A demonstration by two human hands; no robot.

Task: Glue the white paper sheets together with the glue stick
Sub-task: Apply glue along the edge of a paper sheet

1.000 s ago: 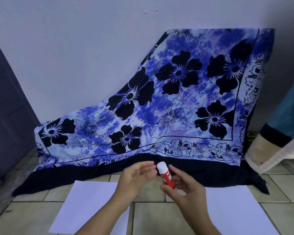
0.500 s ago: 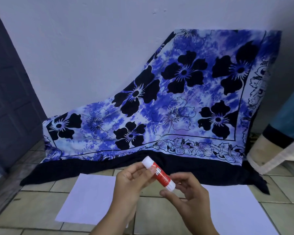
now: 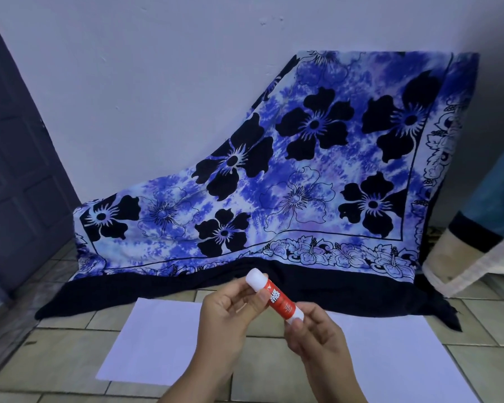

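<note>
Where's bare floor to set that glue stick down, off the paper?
Free: the tiles between the left sheet and the dark door; a narrow band between both sheets and the dark hem of the cloth; the strip between left sheet and right sheet. Crowded: that strip's middle, where the left hand and right hand hold the glue stick.

The left hand (image 3: 227, 318) and the right hand (image 3: 317, 335) were both bare from fingertips to wrist. Behind each wrist the skin ran on uncovered: the left forearm (image 3: 192, 385) and the right forearm (image 3: 342, 385) were bare as far as the picture's lower edge. The left thumbnail (image 3: 263, 296) was cut short and rounded. Fine creases marked the knuckles of the right hand.
</note>
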